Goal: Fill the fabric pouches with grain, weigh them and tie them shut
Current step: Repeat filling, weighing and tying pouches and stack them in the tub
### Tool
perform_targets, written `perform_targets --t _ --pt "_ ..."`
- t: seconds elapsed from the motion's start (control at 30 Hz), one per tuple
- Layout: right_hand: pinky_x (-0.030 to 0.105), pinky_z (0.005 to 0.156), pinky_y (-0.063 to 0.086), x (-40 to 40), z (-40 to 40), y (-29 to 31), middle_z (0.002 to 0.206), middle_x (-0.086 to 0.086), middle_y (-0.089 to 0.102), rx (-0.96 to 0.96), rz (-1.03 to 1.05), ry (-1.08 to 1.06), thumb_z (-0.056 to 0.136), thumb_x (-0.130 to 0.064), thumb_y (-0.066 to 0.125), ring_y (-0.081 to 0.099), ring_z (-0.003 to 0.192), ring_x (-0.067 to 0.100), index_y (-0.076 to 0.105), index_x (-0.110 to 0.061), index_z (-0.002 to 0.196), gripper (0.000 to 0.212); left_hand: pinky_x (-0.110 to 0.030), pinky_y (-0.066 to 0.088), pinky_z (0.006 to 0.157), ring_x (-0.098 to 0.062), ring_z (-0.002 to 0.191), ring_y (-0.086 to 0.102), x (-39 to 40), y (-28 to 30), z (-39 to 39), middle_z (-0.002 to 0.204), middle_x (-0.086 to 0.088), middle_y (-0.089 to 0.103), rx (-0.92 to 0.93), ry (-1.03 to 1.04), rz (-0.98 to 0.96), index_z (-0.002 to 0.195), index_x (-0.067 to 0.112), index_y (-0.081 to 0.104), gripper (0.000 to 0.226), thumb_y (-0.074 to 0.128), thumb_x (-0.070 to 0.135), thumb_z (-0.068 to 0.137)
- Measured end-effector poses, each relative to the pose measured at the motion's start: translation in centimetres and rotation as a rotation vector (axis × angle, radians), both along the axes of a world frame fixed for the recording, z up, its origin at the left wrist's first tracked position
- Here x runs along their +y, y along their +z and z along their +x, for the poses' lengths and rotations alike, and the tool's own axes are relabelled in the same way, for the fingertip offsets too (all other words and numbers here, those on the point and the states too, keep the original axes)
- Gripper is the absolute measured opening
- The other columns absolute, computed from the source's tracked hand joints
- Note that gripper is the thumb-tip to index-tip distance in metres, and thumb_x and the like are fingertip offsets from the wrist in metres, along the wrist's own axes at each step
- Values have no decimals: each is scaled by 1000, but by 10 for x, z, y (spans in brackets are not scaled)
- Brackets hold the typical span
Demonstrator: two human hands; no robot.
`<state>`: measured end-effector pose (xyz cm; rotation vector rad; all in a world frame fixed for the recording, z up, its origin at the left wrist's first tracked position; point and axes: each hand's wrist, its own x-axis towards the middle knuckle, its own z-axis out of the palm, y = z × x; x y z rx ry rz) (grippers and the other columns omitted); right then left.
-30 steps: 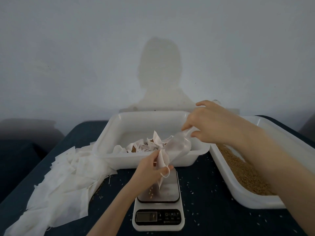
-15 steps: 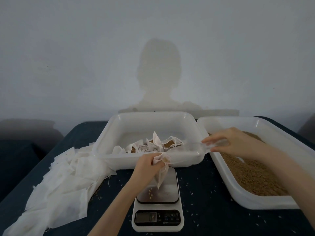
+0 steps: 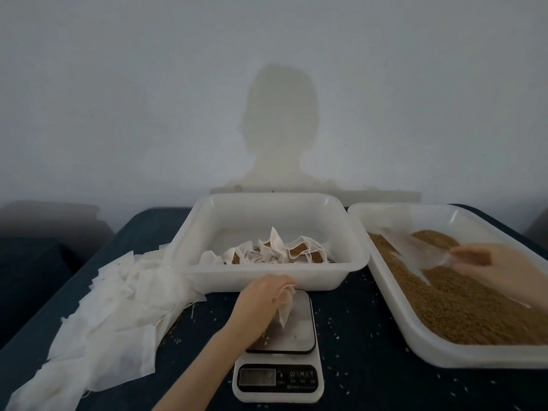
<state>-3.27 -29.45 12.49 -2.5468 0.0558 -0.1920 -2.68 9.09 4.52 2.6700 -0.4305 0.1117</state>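
My left hand [image 3: 261,304] pinches the top of a small white fabric pouch [image 3: 285,310] that hangs down onto the platform of a white kitchen scale [image 3: 278,363]. A few grains lie on the platform. My right hand [image 3: 501,271], blurred by motion, grips the handle of a clear plastic scoop [image 3: 415,247] whose mouth lies on the brown grain [image 3: 450,304] in the white tray [image 3: 394,327] at the right.
Behind the scale stands a white tub [image 3: 267,278] holding several filled pouches [image 3: 275,252]. A heap of empty white pouches [image 3: 112,315] spreads over the dark table at the left. Loose grains are scattered around the scale. A pale wall rises behind the table.
My right hand has carried the scoop from the pouch's mouth rightward into the grain tray. My left hand has lowered the pouch onto the scale.
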Motion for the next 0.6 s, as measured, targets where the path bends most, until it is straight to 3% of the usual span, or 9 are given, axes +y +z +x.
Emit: perform_targets --t 0.1,0.2,0.37,0.53,0.6 --pt "36 87 49 -13 8 -21 98 -7 68 168 -91 -81 75 -50 70 62 89 12 68 -29 101 34 -23 38 99 -11 116 50 21 -15 1 128 5 55 -112 32 113 129 27 54 32 45 22 99" --pt "30 87 49 -7 16 -36 106 -2 67 294 -213 -86 80 -49 69 60 91 12 67 -24 104 35 -20 38 92 -10 114 51 34 -27 5 121 7 62 -224 2 132 121 28 61 29 52 21 94" --pt "29 88 52 16 32 -43 113 6 68 351 -364 -64 89 -42 64 63 93 17 66 -11 113 39 -24 39 93 -11 114 49 35 -36 11 121 6 61 -198 -32 131 121 27 60 30 54 20 93" --pt "27 84 52 37 41 -37 112 5 68 478 -558 1 93 -49 55 65 98 17 64 -11 114 44 -19 39 77 -10 104 55 33 -39 5 110 7 66 -336 31 85 113 27 65 24 50 24 94" --pt "30 82 54 45 41 -29 112 3 67 429 -606 -19 95 -44 51 64 95 17 64 -14 118 40 -17 36 73 -9 98 56 32 -38 1 103 9 66 -360 73 24 107 28 66 23 47 26 94"
